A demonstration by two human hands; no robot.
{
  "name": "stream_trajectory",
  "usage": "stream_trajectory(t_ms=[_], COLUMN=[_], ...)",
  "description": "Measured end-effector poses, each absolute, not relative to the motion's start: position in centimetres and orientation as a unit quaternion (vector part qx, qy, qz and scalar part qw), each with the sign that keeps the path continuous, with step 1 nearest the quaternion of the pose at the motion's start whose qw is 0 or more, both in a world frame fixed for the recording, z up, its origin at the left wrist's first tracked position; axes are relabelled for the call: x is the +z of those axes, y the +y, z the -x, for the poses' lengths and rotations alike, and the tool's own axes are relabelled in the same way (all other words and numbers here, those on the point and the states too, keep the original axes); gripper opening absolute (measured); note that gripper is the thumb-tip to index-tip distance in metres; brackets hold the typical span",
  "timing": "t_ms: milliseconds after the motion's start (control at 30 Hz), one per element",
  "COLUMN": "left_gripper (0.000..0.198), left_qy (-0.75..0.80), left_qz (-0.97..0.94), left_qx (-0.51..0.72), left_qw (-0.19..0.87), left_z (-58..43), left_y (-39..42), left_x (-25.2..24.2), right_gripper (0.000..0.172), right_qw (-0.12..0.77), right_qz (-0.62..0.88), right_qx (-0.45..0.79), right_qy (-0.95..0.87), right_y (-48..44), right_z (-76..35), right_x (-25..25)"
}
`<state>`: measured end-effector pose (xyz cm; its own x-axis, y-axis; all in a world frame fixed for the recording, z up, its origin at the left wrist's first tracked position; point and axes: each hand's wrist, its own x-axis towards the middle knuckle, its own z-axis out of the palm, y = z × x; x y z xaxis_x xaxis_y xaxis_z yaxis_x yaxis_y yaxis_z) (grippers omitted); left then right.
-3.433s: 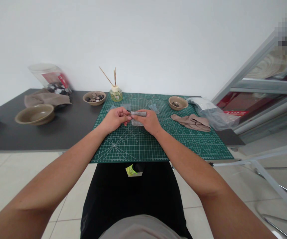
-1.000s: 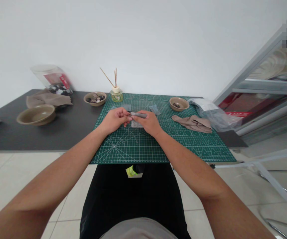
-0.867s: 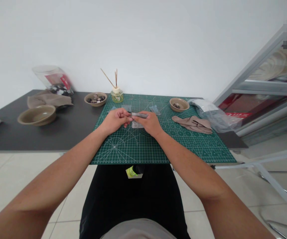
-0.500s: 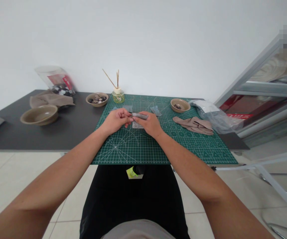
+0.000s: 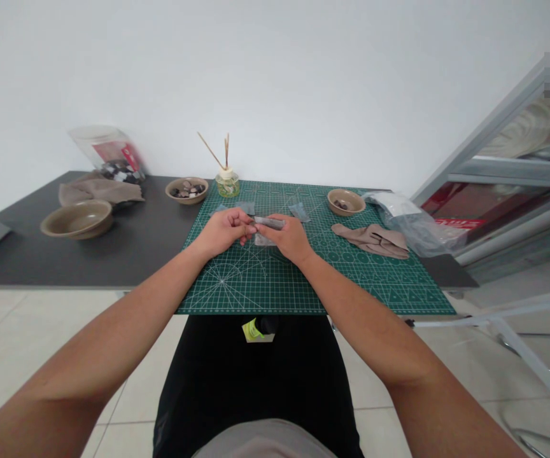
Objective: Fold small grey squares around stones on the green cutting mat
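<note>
Over the green cutting mat (image 5: pixel 275 286), my right hand (image 5: pixel 293 240) is closed around a small greyish, see-through plastic packet (image 5: pixel 270 222), thumb on its near side. A paler part of it hangs below the fingers. My left hand (image 5: pixel 227 230) is closed in a pinch right at the packet's left end, its fingertips almost meeting those of my right hand. Whatever lies between the left fingertips is too small and too covered to name. Just behind the hands, flat bluish plastic pieces (image 5: pixel 298 212) lie on the mat.
Bowls of stones stand at the back left (image 5: pixel 186 191) and back right (image 5: pixel 346 203). A reed diffuser (image 5: pixel 228 182) is by the wall. Farther left are a larger bowl (image 5: pixel 77 221), a cloth (image 5: pixel 100 189) and a clear jar (image 5: pixel 107 152). Another cloth (image 5: pixel 373 240) and a plastic bag (image 5: pixel 408 222) lie right.
Both hands stay in nearly the same place and pose around the packet. The whole view has shifted very slightly.
</note>
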<state>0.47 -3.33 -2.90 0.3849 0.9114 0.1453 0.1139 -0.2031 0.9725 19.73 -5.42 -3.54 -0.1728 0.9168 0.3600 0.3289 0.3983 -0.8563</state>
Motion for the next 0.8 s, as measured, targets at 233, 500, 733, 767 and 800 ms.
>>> stream_trajectory(t_ms=[233, 500, 733, 767, 800], left_gripper=[0.028, 0.028, 0.027, 0.029, 0.03], left_qy=[0.387, 0.375, 0.373, 0.365, 0.354], left_qz=[-0.663, -0.659, -0.654, -0.653, -0.652], left_qx=[0.399, 0.399, 0.405, 0.409, 0.416], left_qw=[0.501, 0.515, 0.519, 0.523, 0.526], left_z=[-0.53, -0.49, -0.61, -0.62, -0.62], left_y=[-3.33, -3.31, -3.38, -3.35, -3.31], left_x=[-2.89, -2.87, -2.88, -2.92, -2.98], right_gripper=[0.026, 0.024, 0.022, 0.022, 0.021], right_qw=[0.47, 0.474, 0.488, 0.489, 0.488], right_qz=[0.461, 0.449, 0.452, 0.455, 0.457], right_qx=[0.331, 0.292, 0.281, 0.27, 0.26], right_qy=[-0.676, -0.699, -0.692, -0.694, -0.696], right_y=[-5.3, -5.34, -5.48, -5.53, -5.58], right_z=[-19.8, -19.74, -19.79, -19.77, -19.76], right_x=[-3.7, -3.8, -3.7, -3.64, -3.59])
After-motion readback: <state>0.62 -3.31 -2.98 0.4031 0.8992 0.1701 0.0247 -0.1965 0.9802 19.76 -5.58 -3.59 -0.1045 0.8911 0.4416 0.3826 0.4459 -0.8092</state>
